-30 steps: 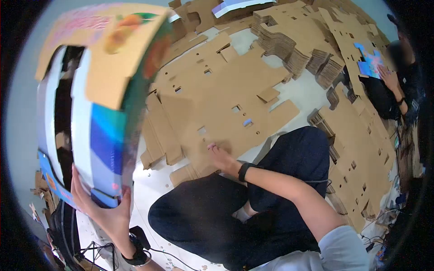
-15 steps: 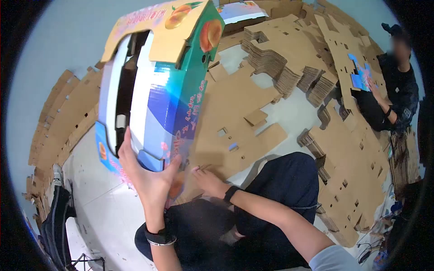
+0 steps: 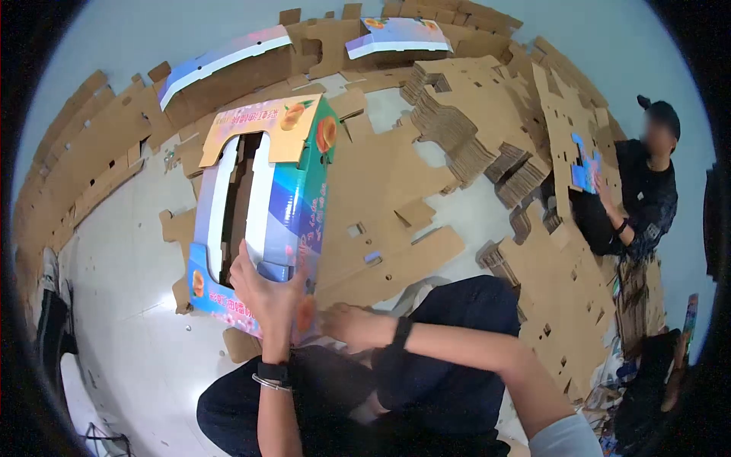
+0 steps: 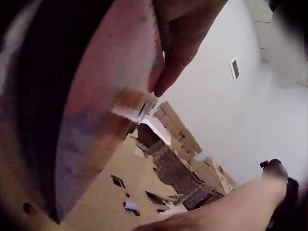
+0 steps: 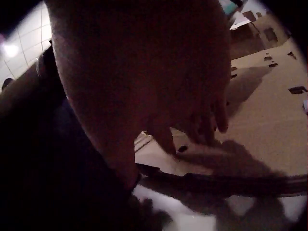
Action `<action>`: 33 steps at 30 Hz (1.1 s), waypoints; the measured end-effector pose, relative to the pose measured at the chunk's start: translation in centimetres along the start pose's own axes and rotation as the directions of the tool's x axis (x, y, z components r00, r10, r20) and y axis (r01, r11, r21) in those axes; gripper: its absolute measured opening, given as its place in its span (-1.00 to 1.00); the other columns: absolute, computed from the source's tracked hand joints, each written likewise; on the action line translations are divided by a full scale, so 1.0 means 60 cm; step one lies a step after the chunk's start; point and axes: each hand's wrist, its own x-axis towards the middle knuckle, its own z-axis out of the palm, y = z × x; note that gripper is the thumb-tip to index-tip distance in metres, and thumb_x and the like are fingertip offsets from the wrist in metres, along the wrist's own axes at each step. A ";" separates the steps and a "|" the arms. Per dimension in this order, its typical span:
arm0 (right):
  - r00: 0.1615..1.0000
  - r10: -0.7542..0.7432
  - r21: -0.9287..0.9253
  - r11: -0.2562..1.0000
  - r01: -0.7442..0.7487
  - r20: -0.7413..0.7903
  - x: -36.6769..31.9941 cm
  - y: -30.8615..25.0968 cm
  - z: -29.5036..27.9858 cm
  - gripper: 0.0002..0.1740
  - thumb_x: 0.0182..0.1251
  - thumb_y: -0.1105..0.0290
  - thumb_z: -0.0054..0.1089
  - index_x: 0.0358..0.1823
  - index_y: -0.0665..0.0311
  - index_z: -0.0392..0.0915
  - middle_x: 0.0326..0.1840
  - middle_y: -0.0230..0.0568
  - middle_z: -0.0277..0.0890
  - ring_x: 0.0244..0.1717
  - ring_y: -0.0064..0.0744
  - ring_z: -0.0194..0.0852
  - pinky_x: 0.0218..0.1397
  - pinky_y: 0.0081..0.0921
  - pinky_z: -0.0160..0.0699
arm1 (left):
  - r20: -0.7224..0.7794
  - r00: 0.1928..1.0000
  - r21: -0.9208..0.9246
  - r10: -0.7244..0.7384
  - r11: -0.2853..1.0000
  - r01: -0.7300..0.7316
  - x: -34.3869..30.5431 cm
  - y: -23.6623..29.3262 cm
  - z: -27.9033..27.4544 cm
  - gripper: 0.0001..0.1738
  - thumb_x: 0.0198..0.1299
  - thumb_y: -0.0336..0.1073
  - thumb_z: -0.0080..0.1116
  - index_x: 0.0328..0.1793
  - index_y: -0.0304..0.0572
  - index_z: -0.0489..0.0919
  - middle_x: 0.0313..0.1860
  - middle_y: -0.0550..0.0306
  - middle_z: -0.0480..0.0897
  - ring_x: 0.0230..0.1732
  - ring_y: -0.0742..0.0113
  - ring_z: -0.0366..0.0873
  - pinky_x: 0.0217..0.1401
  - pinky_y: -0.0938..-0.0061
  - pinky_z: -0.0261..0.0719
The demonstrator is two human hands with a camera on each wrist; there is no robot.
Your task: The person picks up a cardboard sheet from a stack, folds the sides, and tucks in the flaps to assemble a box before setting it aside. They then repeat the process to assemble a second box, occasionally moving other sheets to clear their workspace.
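A folded fruit carton (image 3: 289,206), printed with orange fruit and coloured bands, stands tilted at the left of the head view. Its top has a long slot between white flaps. My left hand (image 3: 266,293) grips the carton's near end, fingers over the top by the slot and thumb on the side. In the left wrist view, the carton's printed face (image 4: 110,91) fills the left part. Low beside the carton's near right corner is my right hand (image 3: 354,326). In the right wrist view, its loosely bent fingers (image 5: 166,142) hang apart over a brown cardboard sheet (image 5: 269,125).
Flat cardboard sheets (image 3: 381,183) cover the floor ahead. Stacks of cut cardboard (image 3: 449,129) stand beyond, with more sheets (image 3: 548,305) to the right. Two printed cartons (image 3: 228,61) (image 3: 400,36) stand by the back wall. Another person (image 3: 647,175) sits at the right, handling a printed piece.
My left hand has brought the carton from high on the left, lower and rightward, onto the cardboard area. The right hand has drawn nearer to the carton's near corner. The head view has shifted.
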 end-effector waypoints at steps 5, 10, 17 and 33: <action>0.903 -0.061 0.692 0.665 -0.281 0.426 -0.049 0.145 -0.155 -0.41 0.26 0.04 0.08 0.19 0.29 0.37 -0.03 0.01 0.51 0.01 -0.12 0.48 0.05 -0.32 0.43 | -0.006 1.000 0.035 -0.023 0.999 0.023 -0.013 0.018 -0.022 -0.05 -0.23 -0.02 0.46 0.27 -0.31 0.28 0.01 -0.18 0.37 0.06 -0.10 0.32 0.07 0.11 0.29; 0.834 0.526 0.179 0.816 -0.550 0.165 -0.126 0.317 -0.246 -0.47 0.22 0.13 0.12 0.18 0.21 0.40 0.04 -0.04 0.52 0.03 -0.09 0.49 0.07 -0.30 0.44 | 0.110 0.991 0.188 -0.079 0.981 0.057 -0.032 0.011 0.014 0.13 -0.45 -0.07 0.52 0.35 -0.20 0.21 0.06 -0.13 0.37 0.12 -0.08 0.30 0.17 0.09 0.25; 0.931 0.364 0.046 0.930 -0.365 0.032 -0.190 0.430 -0.106 -0.36 0.02 0.20 0.30 0.21 0.06 0.38 0.21 -0.18 0.36 0.13 -0.15 0.39 0.16 -0.26 0.38 | 0.478 0.875 0.258 -0.083 0.965 -0.050 -0.080 0.021 0.048 0.18 -0.46 -0.15 0.54 0.38 -0.23 0.14 0.07 -0.09 0.32 0.16 -0.07 0.24 0.32 0.08 0.06; 0.822 0.570 0.198 0.803 -0.562 0.019 -0.211 0.407 -0.057 -0.38 0.03 0.26 0.31 0.19 0.04 0.35 0.34 -0.32 0.17 0.05 -0.05 0.45 0.08 -0.24 0.48 | 0.599 0.796 0.262 -0.088 0.961 -0.090 -0.083 0.028 0.060 0.23 -0.44 -0.13 0.53 0.42 -0.29 0.07 0.06 -0.15 0.31 0.11 -0.11 0.25 0.22 0.09 0.18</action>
